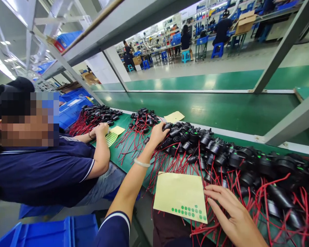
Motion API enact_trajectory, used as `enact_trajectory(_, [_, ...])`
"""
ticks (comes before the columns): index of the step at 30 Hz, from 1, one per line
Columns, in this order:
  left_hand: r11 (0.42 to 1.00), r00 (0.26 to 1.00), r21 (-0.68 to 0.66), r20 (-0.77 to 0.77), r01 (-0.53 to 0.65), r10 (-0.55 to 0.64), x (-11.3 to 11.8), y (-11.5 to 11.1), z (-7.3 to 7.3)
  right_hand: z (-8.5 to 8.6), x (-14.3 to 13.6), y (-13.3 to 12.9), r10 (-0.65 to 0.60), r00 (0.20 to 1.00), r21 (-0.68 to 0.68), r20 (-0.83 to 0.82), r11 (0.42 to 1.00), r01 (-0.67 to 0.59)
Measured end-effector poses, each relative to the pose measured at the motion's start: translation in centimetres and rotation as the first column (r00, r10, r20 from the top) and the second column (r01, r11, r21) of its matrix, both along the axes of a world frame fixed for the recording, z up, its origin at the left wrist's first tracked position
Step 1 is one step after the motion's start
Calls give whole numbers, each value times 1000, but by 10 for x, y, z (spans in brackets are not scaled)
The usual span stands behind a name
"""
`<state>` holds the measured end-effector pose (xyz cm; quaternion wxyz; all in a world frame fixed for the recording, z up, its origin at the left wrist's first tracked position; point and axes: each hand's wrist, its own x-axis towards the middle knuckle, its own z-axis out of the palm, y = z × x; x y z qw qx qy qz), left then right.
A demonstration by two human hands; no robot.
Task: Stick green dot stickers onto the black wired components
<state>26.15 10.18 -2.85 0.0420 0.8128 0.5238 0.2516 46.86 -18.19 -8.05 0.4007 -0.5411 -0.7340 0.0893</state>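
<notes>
My left hand [158, 134] reaches out to the far left end of a heap of black wired parts [195, 139], its fingers closed around one black part [167, 126]. The parts are rounded housings with long red wires, and several carry a small green dot. In front of me a pale yellow sticker sheet [178, 190] lies over the wires, with rows of green round stickers left along its lower edge. My right hand [231, 212] is beside the sheet's right edge, fingers stretched out and apart; its fingertips are at the edge, and whether they touch it is unclear.
To my left a co-worker [48, 164] bends over another green-dotted sheet [113, 136]. Smaller heaps of wired parts [100, 115] lie farther along the green bench. Blue bins [48, 230] stand at lower left. A grey metal frame [275, 55] rises behind the bench.
</notes>
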Motion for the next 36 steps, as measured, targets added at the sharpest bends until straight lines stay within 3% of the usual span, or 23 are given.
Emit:
enact_trajectory(3, [1000,1000,-18,23,-14,14,8,4,-14,-2,1,-2,9,1000,-38,1,999,-9])
enact_trajectory(6, [999,997,0,60,-44,44,5,-21,-18,-7,0,-6,27,999,-68,40,997,-25])
enact_trajectory(8, [999,994,51,109,18,-23,-1,-57,-20,-12,-2,-9,59,995,-91,76,995,-52])
enact_trajectory(10, [972,962,81,147,220,-230,-6,-105,-26,-17,-6,-12,101,990,-117,99,989,-89])
enact_trajectory(12, [886,879,1,130,463,-459,-12,-156,-37,-20,-10,-14,139,982,-138,128,983,-121])
enact_trajectory(13, [851,848,-48,131,524,-514,-14,-179,-44,-22,-13,-15,153,978,-148,143,980,-132])
enact_trajectory(15, [815,832,-166,124,555,-541,-19,-215,-59,-25,-17,-15,169,970,-169,177,976,-140])
enact_trajectory(17, [815,844,-220,117,537,-524,-22,-236,-72,-29,-21,-14,169,962,-186,212,974,-130])
enact_trajectory(21, [836,870,-243,95,492,-484,-24,-247,-86,-34,-24,-10,163,947,-204,276,973,-108])
enact_trajectory(36, [842,873,-233,79,486,-482,-21,-247,-94,-38,-30,-17,128,918,-171,374,983,-68])
